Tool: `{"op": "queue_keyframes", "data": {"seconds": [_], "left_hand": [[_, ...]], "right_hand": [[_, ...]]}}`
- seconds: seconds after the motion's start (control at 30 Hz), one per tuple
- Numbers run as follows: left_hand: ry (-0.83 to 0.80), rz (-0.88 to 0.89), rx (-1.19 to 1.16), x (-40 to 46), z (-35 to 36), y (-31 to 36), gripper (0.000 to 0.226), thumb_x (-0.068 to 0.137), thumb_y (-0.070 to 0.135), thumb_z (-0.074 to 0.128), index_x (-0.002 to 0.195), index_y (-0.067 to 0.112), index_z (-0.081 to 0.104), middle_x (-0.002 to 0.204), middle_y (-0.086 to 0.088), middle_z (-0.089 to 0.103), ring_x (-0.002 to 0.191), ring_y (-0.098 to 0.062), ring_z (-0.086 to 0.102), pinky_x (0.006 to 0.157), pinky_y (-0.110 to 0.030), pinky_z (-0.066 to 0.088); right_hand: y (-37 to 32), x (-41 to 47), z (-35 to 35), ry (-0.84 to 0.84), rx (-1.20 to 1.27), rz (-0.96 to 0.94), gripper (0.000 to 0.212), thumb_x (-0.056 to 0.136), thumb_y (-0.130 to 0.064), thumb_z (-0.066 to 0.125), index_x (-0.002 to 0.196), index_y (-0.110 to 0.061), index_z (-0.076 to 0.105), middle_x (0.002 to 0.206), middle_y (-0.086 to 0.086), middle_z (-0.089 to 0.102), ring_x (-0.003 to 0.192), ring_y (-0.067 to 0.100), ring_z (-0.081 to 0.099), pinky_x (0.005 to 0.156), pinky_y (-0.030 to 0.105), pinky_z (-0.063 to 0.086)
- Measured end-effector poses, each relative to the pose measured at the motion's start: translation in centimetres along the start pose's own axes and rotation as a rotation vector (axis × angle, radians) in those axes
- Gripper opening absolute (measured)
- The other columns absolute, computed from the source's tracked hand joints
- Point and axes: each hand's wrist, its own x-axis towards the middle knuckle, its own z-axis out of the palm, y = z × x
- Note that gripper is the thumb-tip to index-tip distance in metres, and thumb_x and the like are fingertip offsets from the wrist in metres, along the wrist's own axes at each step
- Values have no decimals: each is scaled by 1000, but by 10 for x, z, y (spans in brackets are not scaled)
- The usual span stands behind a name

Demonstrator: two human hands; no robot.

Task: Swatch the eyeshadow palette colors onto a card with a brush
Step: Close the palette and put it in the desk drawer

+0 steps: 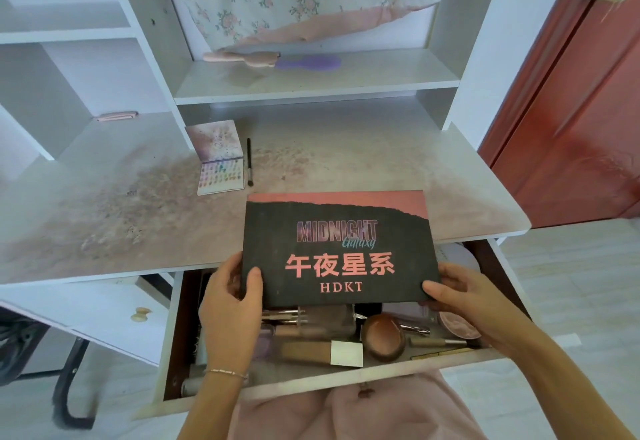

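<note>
Both hands hold a closed, flat rectangular eyeshadow palette (339,252) — black and pink cardboard printed "MIDNIGHT Galaxy" and "HDKT" — above the open white drawer (214,401), its far edge over the front of the worn, stained white desktop (104,211). The left hand (230,304) grips the palette's near left corner, thumb on the cover and fingers curled beneath. The right hand (457,292) pinches the near right corner the same way.

Farther back on the desktop lies a small open booklet of a card (221,176) with rows of pastel colour dots, and just beside its right edge a slim black brush (249,162) — the two are near each other, well apart from the palette. The drawer holds wooden-handled makeup brushes (318,351) and a round pink compact (459,325). A purple hairbrush (311,62) rests on the shelf above.
</note>
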Motion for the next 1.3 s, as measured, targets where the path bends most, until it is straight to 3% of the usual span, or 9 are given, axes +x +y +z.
{"op": "queue_keyframes", "data": {"seconds": [0.2, 0.33, 0.57, 0.63, 0.73, 0.87, 1.0, 1.1, 1.3], "left_hand": [[-62, -83, -122, 12, -12, -8, 29, 87, 27, 56, 116, 23, 52, 97, 3, 62, 86, -5, 58, 74, -23, 46], [-102, -97, -174, 15, -24, -13, 10, 88, 30, 54, 96, 29, 60, 85, 12, 65, 78, -2, 62, 60, -14, 47], [-231, -220, -252, 16, -66, -28, 18, 88, 23, 53, 102, 32, 60, 77, 5, 71, 74, -9, 67, 61, -23, 52], [-243, -277, -233, 13, -74, -32, 14, 90, 25, 50, 88, 33, 62, 72, 13, 70, 66, -5, 67, 52, -19, 50], [-271, -366, -163, 7, -82, -37, 14, 91, 26, 49, 85, 27, 62, 72, 6, 70, 67, -15, 66, 60, -31, 49], [-371, -425, -1, 7, -85, -40, 17, 93, 30, 45, 88, 22, 59, 86, -4, 67, 80, -20, 63, 63, -29, 48], [-473, -410, 96, 18, -71, -35, 15, 92, 33, 47, 96, 24, 57, 90, 7, 64, 81, -8, 59, 60, -15, 44], [-503, -370, 88, 24, -51, -33, 41, 90, 30, 52, 128, 14, 45, 117, -1, 58, 104, -16, 55, 88, -25, 43], [-593, -295, 15, 30, -23, -34, 49, 86, 19, 59, 131, 9, 41, 118, 3, 57, 98, -2, 54, 77, -8, 45]], "right_hand": [[-11, 6, 11, -18, 195, -26, 40, 88, 8, 47, 120, -15, 44, 109, 1, 62, 96, 14, 62, 67, 20, 56], [-16, 7, 17, 38, 195, 34, 23, 91, -15, 48, 114, -10, 48, 101, 6, 63, 87, 13, 61, 53, 11, 50], [-16, 1, 4, -429, -332, 58, 43, 77, -40, 58, 115, -20, 55, 107, -3, 68, 97, 12, 64, 89, 31, 51], [-15, 2, 14, -420, -455, 51, 48, 75, -57, 49, 113, -28, 53, 98, -4, 71, 87, 8, 66, 81, 25, 50], [-15, 5, 31, -350, -390, 69, 25, 90, -45, 42, 101, -27, 55, 74, -5, 71, 57, 3, 63, 52, 11, 46], [-16, 7, 36, -451, -375, 134, 25, 93, -34, 44, 97, -14, 60, 76, 7, 68, 55, 6, 58, 52, 14, 46], [-12, 20, 36, -281, -333, 178, 29, 94, -32, 44, 96, -7, 59, 74, 10, 54, 53, 10, 47, 47, 18, 40], [-8, 32, 33, -136, -343, 183, 20, 95, -30, 43, 97, -12, 52, 69, 6, 50, 50, 11, 41, 41, 17, 34], [9, 38, 26, 18, -299, 115, 33, 93, -15, 47, 126, -9, 44, 80, 7, 58, 62, 13, 50, 46, 17, 42]]}}
